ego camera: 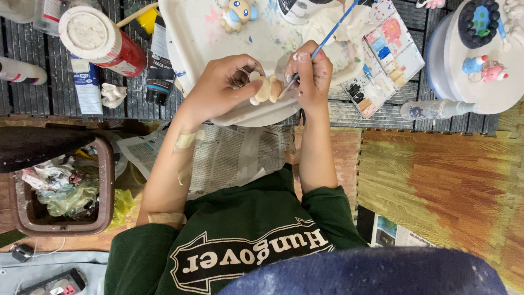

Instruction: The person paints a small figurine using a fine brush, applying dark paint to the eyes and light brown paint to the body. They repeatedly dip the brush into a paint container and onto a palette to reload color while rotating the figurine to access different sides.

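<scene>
The left hand [218, 87] is closed round a small tan figurine [266, 89], thumb and fingers pinching it over the near rim of a white tray [191, 33]. The right hand [311, 76] pinches a blue-handled paintbrush [327, 37], its tip touching the figurine's right side.

Farther in on the tray stands a painted blue and cream figurine [238, 12]. Right of the tray, touching its edge, lies a watercolour palette [385, 60] with pink, blue and brown pans. Well right of the tray, a round white board [480, 71] carries small blue and pink figures. Left of the tray lie a red canister with a white lid [101, 39] and a black paint tube [158, 71]. Below the tray, newspaper [229, 155] spreads under the forearms, and to its lower left sits a brown bin [60, 191] full of crumpled scraps.
</scene>
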